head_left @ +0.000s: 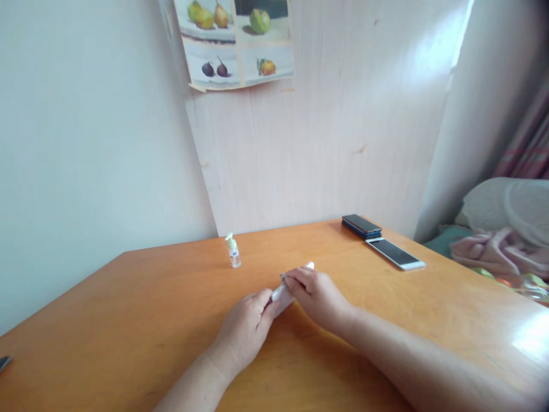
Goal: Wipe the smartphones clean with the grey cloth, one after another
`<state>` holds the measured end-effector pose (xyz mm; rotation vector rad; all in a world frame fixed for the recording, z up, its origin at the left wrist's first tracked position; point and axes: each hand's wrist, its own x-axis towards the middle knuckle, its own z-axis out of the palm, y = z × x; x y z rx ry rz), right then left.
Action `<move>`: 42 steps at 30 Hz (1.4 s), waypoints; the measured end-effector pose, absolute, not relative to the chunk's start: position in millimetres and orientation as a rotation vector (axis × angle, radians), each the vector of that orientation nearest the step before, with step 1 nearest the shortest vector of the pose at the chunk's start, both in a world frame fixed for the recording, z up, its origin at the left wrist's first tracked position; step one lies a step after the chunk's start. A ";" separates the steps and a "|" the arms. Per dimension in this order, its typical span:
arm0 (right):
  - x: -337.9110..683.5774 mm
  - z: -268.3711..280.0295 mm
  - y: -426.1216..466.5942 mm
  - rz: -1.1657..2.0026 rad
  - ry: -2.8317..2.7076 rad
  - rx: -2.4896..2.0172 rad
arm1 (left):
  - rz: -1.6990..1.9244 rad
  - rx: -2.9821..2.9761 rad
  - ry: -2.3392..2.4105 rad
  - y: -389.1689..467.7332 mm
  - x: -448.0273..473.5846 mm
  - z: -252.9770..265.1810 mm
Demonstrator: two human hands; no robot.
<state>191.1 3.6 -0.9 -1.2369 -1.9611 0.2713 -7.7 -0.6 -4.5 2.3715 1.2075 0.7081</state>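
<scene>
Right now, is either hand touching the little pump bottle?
No: the left hand and right hand are both on a flat white object; the pump bottle stands apart.

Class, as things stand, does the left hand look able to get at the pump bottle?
Probably yes: the pump bottle stands beyond the left hand with nothing visible between them, though that hand may first need to release the white object.

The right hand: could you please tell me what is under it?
A slim white object runs under the right hand; the part it covers, and anything tucked between, cannot be seen.
</scene>
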 end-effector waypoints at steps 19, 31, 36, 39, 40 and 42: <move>219.2 -2.0 25.7 0.285 -1.737 -1.458 | 0.680 2.387 1.256 0.4 -8.7 -5.1; 183.0 -4.2 0.0 0.343 -1.991 -1.210 | 0.760 2.289 1.154 -1.3 -7.2 -3.6; 224.1 -7.9 32.9 0.314 -1.706 -1.425 | 0.721 2.329 1.236 -0.2 -8.2 -2.9; 221.8 -9.9 31.0 0.311 -1.724 -1.386 | 0.735 2.302 1.216 -0.4 -7.6 -2.8; 215.3 -10.0 25.5 0.318 -1.764 -1.336 | 0.738 2.291 1.212 -0.5 -7.3 -3.0; 199.1 -9.3 11.7 0.346 -1.881 -1.204 | 0.757 2.264 1.194 -0.9 -6.7 -3.6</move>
